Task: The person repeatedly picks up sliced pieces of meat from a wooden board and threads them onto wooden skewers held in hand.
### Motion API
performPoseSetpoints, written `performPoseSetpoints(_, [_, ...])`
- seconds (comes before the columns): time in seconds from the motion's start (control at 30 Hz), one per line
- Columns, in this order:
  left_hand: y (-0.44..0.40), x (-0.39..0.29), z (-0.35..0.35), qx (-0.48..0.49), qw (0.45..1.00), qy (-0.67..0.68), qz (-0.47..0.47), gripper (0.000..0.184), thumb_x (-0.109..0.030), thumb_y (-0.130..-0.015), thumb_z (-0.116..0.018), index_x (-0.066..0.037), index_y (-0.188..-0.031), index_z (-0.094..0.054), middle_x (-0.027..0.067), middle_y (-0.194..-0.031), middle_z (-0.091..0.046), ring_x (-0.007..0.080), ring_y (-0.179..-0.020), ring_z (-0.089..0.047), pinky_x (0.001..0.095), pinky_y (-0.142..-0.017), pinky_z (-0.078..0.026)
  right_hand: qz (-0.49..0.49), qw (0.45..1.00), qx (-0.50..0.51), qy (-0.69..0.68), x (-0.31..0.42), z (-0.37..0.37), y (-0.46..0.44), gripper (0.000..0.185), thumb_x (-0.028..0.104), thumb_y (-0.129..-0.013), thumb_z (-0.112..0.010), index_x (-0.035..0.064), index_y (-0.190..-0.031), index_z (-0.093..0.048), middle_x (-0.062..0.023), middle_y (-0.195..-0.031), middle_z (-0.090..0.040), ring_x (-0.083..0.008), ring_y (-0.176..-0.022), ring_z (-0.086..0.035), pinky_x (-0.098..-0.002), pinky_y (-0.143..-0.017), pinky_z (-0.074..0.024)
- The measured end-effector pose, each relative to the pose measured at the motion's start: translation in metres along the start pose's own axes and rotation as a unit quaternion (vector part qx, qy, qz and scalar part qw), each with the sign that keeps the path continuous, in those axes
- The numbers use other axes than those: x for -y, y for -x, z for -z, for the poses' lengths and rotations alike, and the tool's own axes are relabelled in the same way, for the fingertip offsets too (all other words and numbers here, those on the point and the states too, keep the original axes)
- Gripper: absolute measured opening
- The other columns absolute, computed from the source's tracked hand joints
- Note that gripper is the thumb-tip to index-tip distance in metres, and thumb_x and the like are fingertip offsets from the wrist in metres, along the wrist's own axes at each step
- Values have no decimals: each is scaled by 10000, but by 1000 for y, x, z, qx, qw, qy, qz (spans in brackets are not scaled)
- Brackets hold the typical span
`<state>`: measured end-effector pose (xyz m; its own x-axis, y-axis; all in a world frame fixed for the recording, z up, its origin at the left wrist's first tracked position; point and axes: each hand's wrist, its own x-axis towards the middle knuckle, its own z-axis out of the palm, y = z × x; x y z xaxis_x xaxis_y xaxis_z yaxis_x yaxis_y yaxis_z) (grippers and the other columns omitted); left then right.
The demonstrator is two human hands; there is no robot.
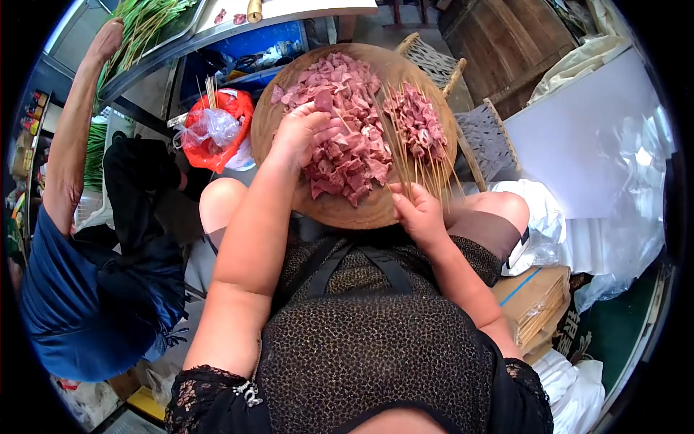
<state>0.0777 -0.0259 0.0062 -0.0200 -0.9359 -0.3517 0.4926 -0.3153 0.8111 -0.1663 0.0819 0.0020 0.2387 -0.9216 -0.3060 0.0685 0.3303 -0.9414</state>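
A round wooden board (289, 69) sits over my lap, with a large heap of sliced raw meat (354, 163) on it. My left hand (307, 134) is closed on a meat slice (324, 102) at the heap's left side. Close to the board's near edge, my right hand (421, 215) pinches a thin bamboo skewer (390, 186); its tip seems to reach toward my left fingers. Right of the heap lies a pile of skewered meat (419, 119), bare stick ends (437, 177) pointing toward me. Exactly how many sticks my right hand holds is unclear.
On the left stands a red bag-lined bucket (242, 134) with sticks and clear plastic. Another person's arm (72, 137) reaches toward green stalks (148, 32). A woven-seat chair (488, 137) is beyond the board. A cardboard box (531, 296) lies at my right.
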Motion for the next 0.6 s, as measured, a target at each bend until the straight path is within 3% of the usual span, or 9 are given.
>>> performPoseSetpoints(0.03, [0, -1, -2, 33, 999, 26, -6, 214, 6, -816, -532, 11, -1029, -508, 132, -931, -613, 203, -826, -629, 297, -753, -546, -2, 1000, -2, 4, -1, 0, -1, 186, 117, -884, -530, 31, -1047, -551, 37, -676, -503, -37, -585, -456, -175, -547, -380])
performPoseSetpoints(0.17, [3, 1, -13, 8, 998, 55, -38, 173, 11, -808, -521, 0, -978, -551, 108, -922, -615, 205, -812, -619, 319, -733, -537, 13, 1000, -19, 9, -6, 2, -1, 191, 111, -881, -531, 26, -1050, -553, 37, -682, -506, -41, -589, -458, -182, -552, -385])
performPoseSetpoints(0.43, [-5, 4, -8, 25, 994, 105, -30, 178, -144, -879, -547, -15, -1002, -551, 108, -921, -613, 210, -827, -614, 329, -734, -536, 22, 999, -16, 31, -3, 6, 4, 192, 108, -881, -531, 17, -1049, -555, 36, -705, -513, -37, -603, -462, -186, -561, -396])
performPoseSetpoints(0.6, [-5, 6, -8, 32, 995, 91, -38, 176, -143, -885, -536, -26, -1016, -545, 102, -919, -614, 211, -817, -615, 327, -728, -534, 27, 998, -19, 47, 4, 4, 9, 189, 101, -883, -524, 12, -1046, -556, 39, -713, -510, -35, -605, -457, -189, -561, -394])
